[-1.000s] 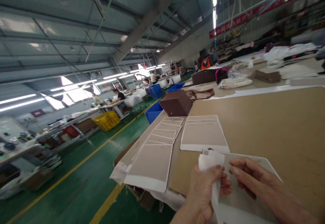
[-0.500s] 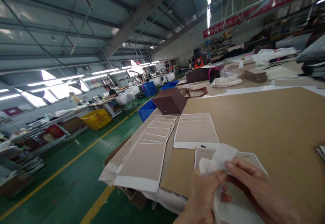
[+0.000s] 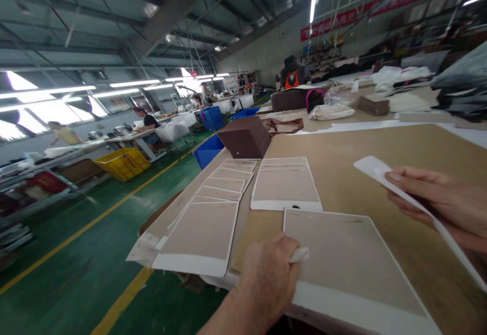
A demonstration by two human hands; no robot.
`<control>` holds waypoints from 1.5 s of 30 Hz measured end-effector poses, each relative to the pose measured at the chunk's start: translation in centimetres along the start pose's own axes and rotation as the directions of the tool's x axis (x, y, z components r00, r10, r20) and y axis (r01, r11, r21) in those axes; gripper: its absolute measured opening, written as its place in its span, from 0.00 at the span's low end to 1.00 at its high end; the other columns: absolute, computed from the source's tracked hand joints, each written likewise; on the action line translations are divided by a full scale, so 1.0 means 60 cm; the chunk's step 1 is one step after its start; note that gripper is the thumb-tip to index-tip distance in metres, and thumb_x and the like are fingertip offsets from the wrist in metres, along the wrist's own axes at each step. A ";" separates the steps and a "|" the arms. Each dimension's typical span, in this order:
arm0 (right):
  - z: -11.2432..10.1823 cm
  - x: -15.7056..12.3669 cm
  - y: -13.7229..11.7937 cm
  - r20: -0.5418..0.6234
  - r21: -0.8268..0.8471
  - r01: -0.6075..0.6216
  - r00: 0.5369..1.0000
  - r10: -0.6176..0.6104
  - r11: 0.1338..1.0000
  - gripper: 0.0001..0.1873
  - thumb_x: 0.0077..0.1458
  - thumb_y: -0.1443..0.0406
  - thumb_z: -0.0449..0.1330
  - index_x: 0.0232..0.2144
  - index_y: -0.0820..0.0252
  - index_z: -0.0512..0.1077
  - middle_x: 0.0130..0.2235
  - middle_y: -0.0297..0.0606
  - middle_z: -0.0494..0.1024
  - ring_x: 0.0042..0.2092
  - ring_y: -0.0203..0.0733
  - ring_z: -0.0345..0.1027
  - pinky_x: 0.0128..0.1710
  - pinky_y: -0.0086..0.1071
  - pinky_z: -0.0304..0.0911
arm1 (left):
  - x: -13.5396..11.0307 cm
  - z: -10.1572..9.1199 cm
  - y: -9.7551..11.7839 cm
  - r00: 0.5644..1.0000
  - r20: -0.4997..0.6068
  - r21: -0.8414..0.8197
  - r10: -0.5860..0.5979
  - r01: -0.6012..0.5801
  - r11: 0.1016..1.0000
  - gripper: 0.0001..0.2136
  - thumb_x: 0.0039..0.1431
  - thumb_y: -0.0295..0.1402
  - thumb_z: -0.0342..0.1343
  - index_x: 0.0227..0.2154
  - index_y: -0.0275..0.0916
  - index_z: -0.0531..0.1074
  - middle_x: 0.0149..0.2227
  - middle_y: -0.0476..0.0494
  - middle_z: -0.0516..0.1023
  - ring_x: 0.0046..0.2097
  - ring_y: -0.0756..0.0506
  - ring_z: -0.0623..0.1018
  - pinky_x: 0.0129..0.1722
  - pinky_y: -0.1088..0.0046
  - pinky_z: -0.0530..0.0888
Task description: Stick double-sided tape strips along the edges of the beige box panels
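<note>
Panels (image 3: pixel 198 233) and brown block (image 3: pixel 243 137) line left edge of desk (image 3: pixel 244 203); tan board (image 3: pixel 350 147) spreads right. Left grip (image 3: pixel 270 274) clutches white scrap (image 3: pixel 301 255), right grip (image 3: pixel 437 198) white strip (image 3: pixel 375 169).

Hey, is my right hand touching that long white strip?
Touching. The head view shows the right hand holding the white strip, which is pinched between thumb and fingers, with one end sticking out past them.

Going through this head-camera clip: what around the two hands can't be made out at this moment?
All in the head view:
- White scrap: mostly hidden inside the left hand.
- White strip: partly covered by the right hand; lower end cut off by the right edge.
- Nearest panel: near corner cut off by the bottom edge.
- Red banner: lettering too small and blurred.
</note>
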State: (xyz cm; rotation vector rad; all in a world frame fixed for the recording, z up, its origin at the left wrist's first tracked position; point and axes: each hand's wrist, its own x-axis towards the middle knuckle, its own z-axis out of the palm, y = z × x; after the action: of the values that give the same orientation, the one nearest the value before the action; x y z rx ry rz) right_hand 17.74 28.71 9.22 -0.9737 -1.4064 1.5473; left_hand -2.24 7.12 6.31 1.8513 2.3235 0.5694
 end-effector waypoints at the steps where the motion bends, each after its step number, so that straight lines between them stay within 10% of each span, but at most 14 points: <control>1: -0.002 0.013 0.000 0.063 -0.113 -0.022 0.998 0.029 0.993 0.12 0.44 0.54 0.68 0.29 0.53 0.75 0.25 0.34 0.72 0.21 0.31 0.59 0.15 0.22 0.54 | 0.012 0.004 -0.009 1.000 0.008 0.091 0.012 -0.013 0.996 0.10 0.58 0.29 0.48 0.36 0.44 0.74 0.38 0.47 0.76 0.38 0.45 0.76 0.36 0.72 0.69; 7: 0.048 0.069 0.048 0.488 -0.520 0.120 0.854 0.179 0.845 0.25 0.46 0.42 0.63 0.30 0.58 0.75 0.26 0.33 0.73 0.26 0.34 0.62 0.25 0.28 0.56 | 0.067 0.072 -0.046 0.997 0.036 0.224 0.073 -0.080 0.971 0.11 0.53 0.25 0.49 0.39 0.40 0.69 0.47 0.44 0.72 0.39 0.44 0.77 0.36 0.69 0.73; 14: 0.137 0.091 0.088 0.656 -0.542 0.263 0.726 0.207 0.798 0.22 0.50 0.45 0.59 0.31 0.58 0.73 0.27 0.31 0.72 0.28 0.35 0.61 0.27 0.28 0.54 | 0.059 0.090 -0.066 0.994 -0.020 0.179 0.109 -0.103 0.978 0.10 0.51 0.28 0.51 0.38 0.42 0.67 0.45 0.49 0.71 0.42 0.45 0.75 0.41 0.69 0.74; 27: 0.170 0.119 0.116 0.604 -0.709 0.459 0.787 0.125 0.536 0.14 0.47 0.57 0.56 0.26 0.61 0.74 0.26 0.35 0.73 0.29 0.39 0.62 0.30 0.32 0.55 | 0.060 0.097 -0.069 0.992 -0.040 0.177 0.120 -0.111 0.978 0.08 0.52 0.29 0.51 0.37 0.41 0.67 0.50 0.45 0.70 0.42 0.43 0.76 0.42 0.64 0.76; 33: 0.171 0.126 0.119 0.617 -0.711 0.479 0.777 0.129 0.515 0.13 0.46 0.58 0.56 0.25 0.61 0.74 0.26 0.35 0.74 0.29 0.39 0.63 0.29 0.32 0.56 | 0.063 0.098 -0.066 0.993 -0.005 0.249 0.119 -0.114 0.962 0.14 0.51 0.29 0.52 0.43 0.40 0.66 0.68 0.37 0.51 0.48 0.38 0.77 0.43 0.56 0.78; 45: 0.175 0.134 0.125 0.629 -0.695 0.493 0.769 0.111 0.523 0.13 0.46 0.56 0.57 0.25 0.60 0.75 0.25 0.35 0.75 0.29 0.40 0.64 0.29 0.31 0.56 | 0.069 0.097 -0.066 0.985 0.011 0.276 0.171 -0.167 0.946 0.13 0.54 0.30 0.51 0.44 0.39 0.65 0.65 0.37 0.58 0.48 0.35 0.77 0.42 0.53 0.79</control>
State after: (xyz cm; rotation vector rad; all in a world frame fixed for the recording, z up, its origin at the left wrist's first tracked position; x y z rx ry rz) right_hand 4.53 31.91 2.40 -0.7490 -2.8110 0.9475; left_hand -5.04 11.65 0.11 2.1900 2.3697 0.2835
